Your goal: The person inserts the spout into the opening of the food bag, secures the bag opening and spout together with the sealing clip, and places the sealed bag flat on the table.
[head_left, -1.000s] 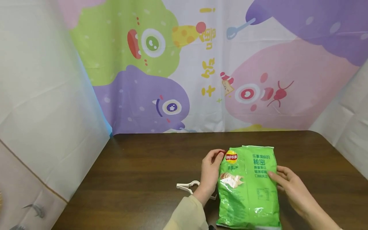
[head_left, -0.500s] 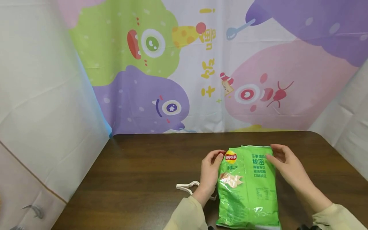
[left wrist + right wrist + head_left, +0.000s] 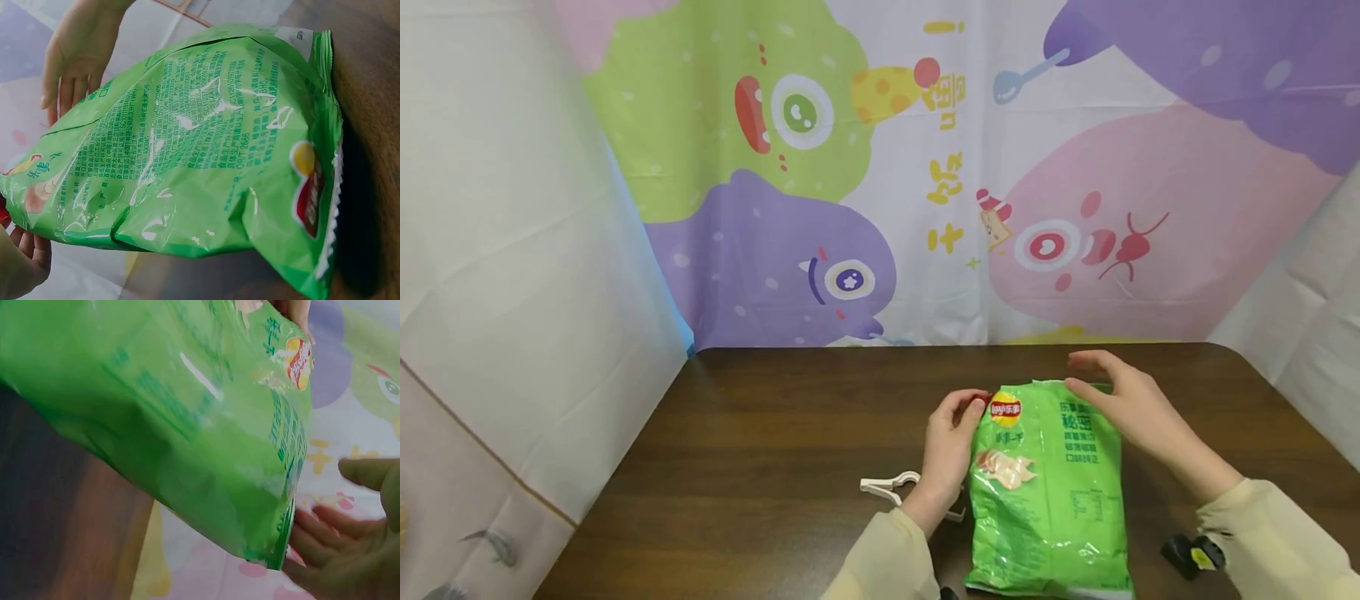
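Observation:
A full green chip bag [image 3: 1048,517] stands over the right part of the table, its printed back toward me. My left hand [image 3: 951,442] pinches its upper left edge near the round Lay's logo. At those fingertips shows a small red patch that I cannot identify. My right hand [image 3: 1138,408] is at the bag's upper right corner, thumb and fingers spread apart. In the right wrist view, the fingers of the right hand [image 3: 350,537] lie straight by the bag's top seam. Partly behind the left wrist lies a white clip [image 3: 887,482] with splayed arms.
A dark brown wooden table [image 3: 760,467] spans the front. Behind it hangs a cloth backdrop [image 3: 917,292] with cartoon monsters, and pale cloth walls stand at both sides. A small black device [image 3: 1183,554] sits by the right sleeve.
My right hand has moved from the bag's right side up to its top right corner, and its fingers have spread off the bag. The left hand keeps its hold in place.

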`<state>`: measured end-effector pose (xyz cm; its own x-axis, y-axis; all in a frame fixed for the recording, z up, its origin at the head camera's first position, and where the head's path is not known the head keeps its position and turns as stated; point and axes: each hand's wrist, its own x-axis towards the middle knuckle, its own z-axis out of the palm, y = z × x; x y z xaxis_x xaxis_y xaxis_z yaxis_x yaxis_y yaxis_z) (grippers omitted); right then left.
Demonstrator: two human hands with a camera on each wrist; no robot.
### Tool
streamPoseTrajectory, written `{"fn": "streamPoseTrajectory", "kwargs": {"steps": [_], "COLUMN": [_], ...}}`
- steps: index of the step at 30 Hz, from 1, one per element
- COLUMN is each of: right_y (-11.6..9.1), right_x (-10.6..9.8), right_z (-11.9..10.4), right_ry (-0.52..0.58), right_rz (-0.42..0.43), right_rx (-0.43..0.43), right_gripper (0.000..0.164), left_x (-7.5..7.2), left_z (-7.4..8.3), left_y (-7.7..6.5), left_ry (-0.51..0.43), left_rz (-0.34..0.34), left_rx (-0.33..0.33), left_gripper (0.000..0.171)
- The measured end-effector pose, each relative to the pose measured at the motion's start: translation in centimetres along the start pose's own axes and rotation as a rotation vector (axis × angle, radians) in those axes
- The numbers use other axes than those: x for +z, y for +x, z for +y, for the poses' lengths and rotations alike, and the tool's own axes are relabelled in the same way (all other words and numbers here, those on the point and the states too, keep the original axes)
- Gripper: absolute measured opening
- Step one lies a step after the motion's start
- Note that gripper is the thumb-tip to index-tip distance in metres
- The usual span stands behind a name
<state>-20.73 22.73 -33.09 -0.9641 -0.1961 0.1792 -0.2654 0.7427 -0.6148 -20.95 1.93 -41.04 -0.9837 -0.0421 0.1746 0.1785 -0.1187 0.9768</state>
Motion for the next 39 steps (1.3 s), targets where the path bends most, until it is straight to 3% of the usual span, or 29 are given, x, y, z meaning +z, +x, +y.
{"fn": "streamPoseTrajectory", "kwargs": {"steps": [4, 10, 17, 24, 31, 39], "right_y": [1.1, 2.2, 3.2, 3.7, 4.3, 4.5], "right_x": [0.0, 0.5, 1.3, 1.6, 1.9, 1.8], "right_z": [-0.3, -1.2, -2.5, -3.7, -4.0, -4.0], "right_ry": [-0.069, -0.104, -0.133, -0.163, -0.185, -0.164], "right_rz": [-0.094, -0.160, -0.255, -0.351, -0.463, -0.476], "right_rx": [-0.045, -0.108, -0.205, -0.262, -0.282, -0.261], "right_gripper": [0.053, 0.050, 0.044, 0.043, 0.037, 0.026], "left_x": [-0.1, 0.0, -0.2, 0.0, 0.1, 0.1], "left_z": [0.1, 0.0, 0.2, 0.3, 0.5, 0.5], "left_y": [0.0, 0.0, -0.3, -0.2, -0.3, -0.4], "left_ry": [0.014, 0.014, 0.016, -0.005, -0.006, -0.039], "left_rz": [-0.001, -0.011, -0.030, -0.003, -0.025, -0.034], "left_rx": [0.004, 0.002, 0.100, -0.011, 0.009, 0.021], "left_gripper": [0.023, 0.023, 0.029, 0.019, 0.018, 0.019]}}
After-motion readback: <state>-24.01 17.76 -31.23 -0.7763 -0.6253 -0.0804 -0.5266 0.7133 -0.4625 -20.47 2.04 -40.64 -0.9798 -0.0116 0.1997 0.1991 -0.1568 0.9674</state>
